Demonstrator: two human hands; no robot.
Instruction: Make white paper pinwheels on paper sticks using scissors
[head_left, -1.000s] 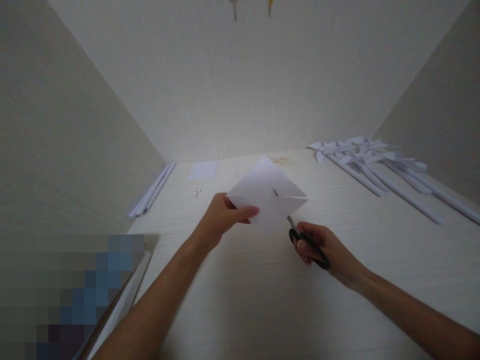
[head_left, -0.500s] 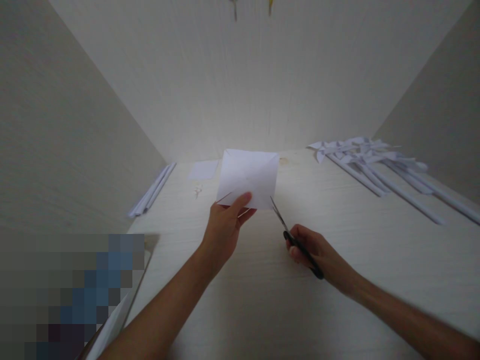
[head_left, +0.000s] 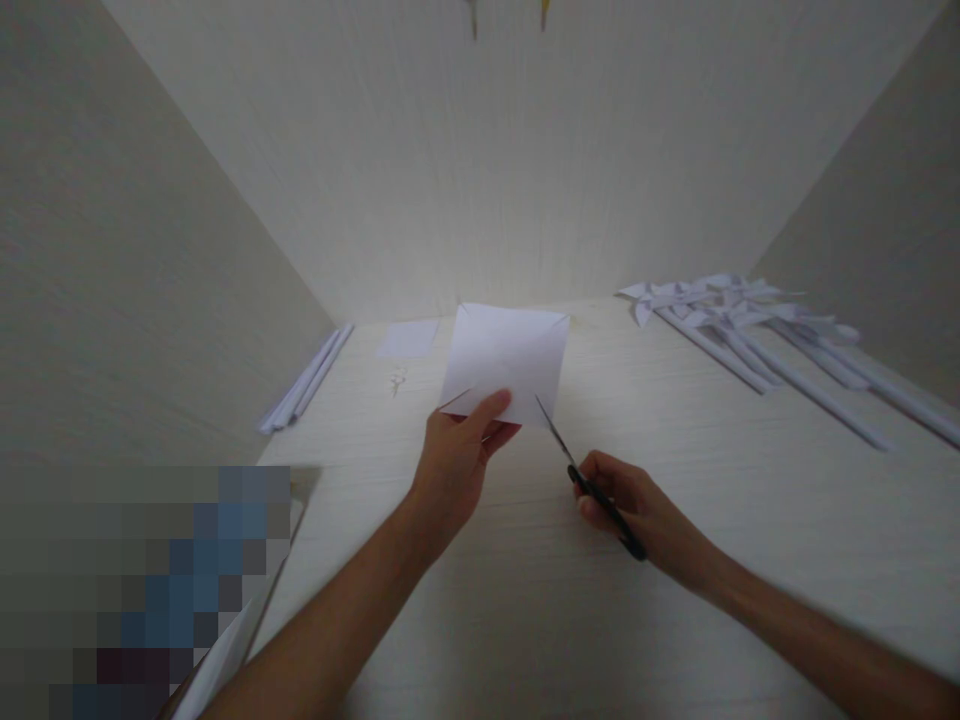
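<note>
Above pale wooden bench (head_left: 525,600), my left hand (head_left: 457,465) pinches creased white paper square (head_left: 506,360) upright, exposing lower corner; right hand (head_left: 637,505) grips black-handled scissors (head_left: 592,480), blades seemingly slightly parted beside corner.

pale wood-grain table (head_left: 525,620), matching walls (head_left: 510,160) on three sides, soft light

Single head-worn view, forward and down, close over the desk (head_left: 525,600).
</note>
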